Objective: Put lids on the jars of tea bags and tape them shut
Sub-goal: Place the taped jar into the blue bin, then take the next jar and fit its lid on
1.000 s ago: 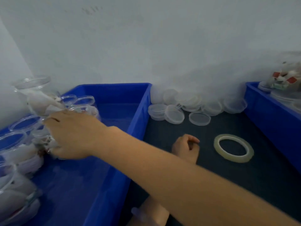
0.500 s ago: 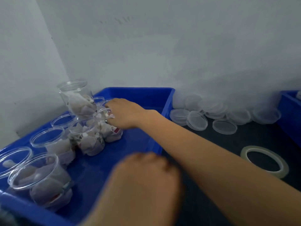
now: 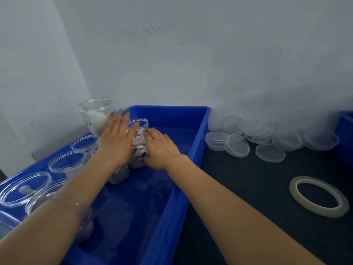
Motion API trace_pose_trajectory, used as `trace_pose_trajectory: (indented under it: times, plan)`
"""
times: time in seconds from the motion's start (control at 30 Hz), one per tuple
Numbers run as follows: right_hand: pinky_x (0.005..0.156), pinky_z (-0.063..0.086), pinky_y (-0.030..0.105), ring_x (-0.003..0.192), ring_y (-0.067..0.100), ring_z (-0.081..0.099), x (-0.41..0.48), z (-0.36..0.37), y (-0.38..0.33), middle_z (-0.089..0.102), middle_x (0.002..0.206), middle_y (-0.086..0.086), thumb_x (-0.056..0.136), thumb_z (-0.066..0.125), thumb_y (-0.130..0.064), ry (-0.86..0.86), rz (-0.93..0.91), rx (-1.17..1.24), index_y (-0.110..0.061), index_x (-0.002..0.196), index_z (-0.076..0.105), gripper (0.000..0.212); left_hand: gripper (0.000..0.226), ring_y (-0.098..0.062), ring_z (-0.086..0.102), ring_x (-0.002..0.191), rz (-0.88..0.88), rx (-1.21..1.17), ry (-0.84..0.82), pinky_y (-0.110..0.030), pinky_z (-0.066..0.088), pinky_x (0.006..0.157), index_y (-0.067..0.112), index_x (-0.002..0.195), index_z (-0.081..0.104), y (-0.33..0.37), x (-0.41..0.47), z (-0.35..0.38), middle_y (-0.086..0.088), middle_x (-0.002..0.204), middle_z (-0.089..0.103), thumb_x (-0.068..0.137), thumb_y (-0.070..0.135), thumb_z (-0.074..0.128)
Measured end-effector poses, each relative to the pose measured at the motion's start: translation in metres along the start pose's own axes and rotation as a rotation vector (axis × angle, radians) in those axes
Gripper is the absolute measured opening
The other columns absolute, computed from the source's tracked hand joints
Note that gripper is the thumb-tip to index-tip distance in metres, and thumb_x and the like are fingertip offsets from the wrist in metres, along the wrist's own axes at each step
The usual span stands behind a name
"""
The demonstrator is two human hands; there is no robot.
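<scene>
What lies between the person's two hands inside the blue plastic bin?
In the head view, an open clear plastic jar of tea bags sits between the left hand and the right hand.

Bright blue bin; clear jars holding white tea bags (some red-tagged) — frosty translucent lids, pale yellowish tape roll, dark charcoal tabletop, grey-white wall.

Large blue rectangular plastic bin on the dark desk, corner of a second blue bin at the right edge, pale scuffed wall behind
</scene>
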State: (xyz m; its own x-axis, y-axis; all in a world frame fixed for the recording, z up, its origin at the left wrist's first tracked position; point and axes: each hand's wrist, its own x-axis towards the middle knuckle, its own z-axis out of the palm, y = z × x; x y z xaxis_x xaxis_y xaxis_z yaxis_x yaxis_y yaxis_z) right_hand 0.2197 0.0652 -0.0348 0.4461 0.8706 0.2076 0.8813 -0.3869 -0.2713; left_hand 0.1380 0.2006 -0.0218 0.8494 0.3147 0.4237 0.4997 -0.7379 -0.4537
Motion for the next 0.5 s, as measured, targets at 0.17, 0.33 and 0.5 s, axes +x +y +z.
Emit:
trace_pose_trajectory:
  times: [0.17, 0.33, 0.5]
  plan:
    - [0.126, 0.012, 0.047, 0.156, 0.022, 0.003, 0.003, 0.001, -0.005, 0.005, 0.169, 0.006, 0.096, 0.061, -0.033, 0.089, -0.058, -0.009, -0.007, 0.160, 0.008, 0.087, 0.072, -0.041, 0.017, 0.149, -0.313, -0.240, 0.411, -0.058, 0.001, 0.120, 0.008, 0.149, 0.036, -0.024, 0.004, -0.024, -0.022, 0.160, 0.023, 0.089, 0.032, 0.069]
    - [0.127, 0.008, 0.044, 0.156, 0.021, -0.003, 0.004, -0.001, -0.009, -0.001, 0.170, 0.006, 0.097, 0.060, -0.043, 0.276, -0.105, -0.013, -0.008, 0.161, 0.003, 0.093, 0.055, -0.042, 0.030, 0.137, -0.424, -0.457, 0.306, -0.061, 0.048, 0.089, 0.005, 0.141, 0.046, -0.026, 0.002, -0.024, -0.026, 0.140, 0.043, 0.093, 0.022, 0.067]
    - [0.127, 0.008, 0.043, 0.156, 0.021, -0.003, 0.003, -0.004, -0.012, 0.001, 0.169, 0.008, 0.094, 0.063, -0.048, 0.440, -0.122, 0.058, -0.006, 0.160, 0.001, 0.100, 0.026, -0.032, 0.047, 0.121, -0.375, -0.594, 0.435, -0.050, 0.049, 0.080, 0.009, 0.117, 0.062, -0.025, 0.001, -0.036, -0.011, 0.113, 0.066, 0.093, 0.020, 0.067]
